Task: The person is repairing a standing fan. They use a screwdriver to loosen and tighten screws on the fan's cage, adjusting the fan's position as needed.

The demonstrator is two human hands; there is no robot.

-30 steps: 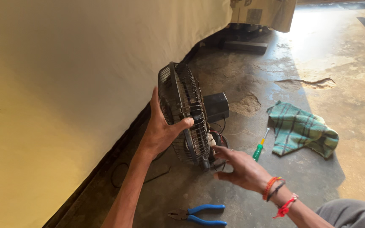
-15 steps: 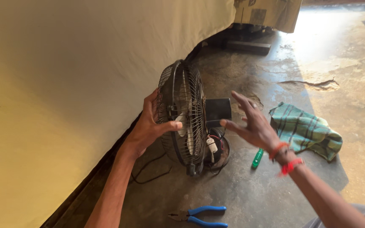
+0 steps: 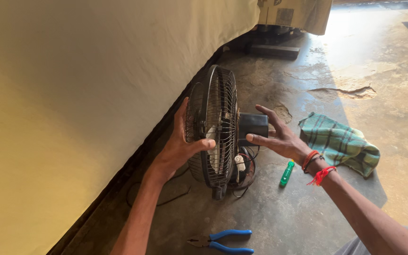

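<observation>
One head-worn camera looks steeply down and forward, close over both arms, toward the concrete floor (image 3: pixel 308 222) beside a wall (image 3: pixel 72 94).

Small black wire-caged fan (image 3: pixel 216 127) upright on concrete floor beside wall, loose wires at base.

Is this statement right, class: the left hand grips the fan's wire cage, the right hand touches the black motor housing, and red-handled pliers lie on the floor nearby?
Not quite. The head view shows the pliers have blue handles, not red. The rest stands: the left hand grips the fan's wire cage, and the right hand touches the black motor housing.
</observation>
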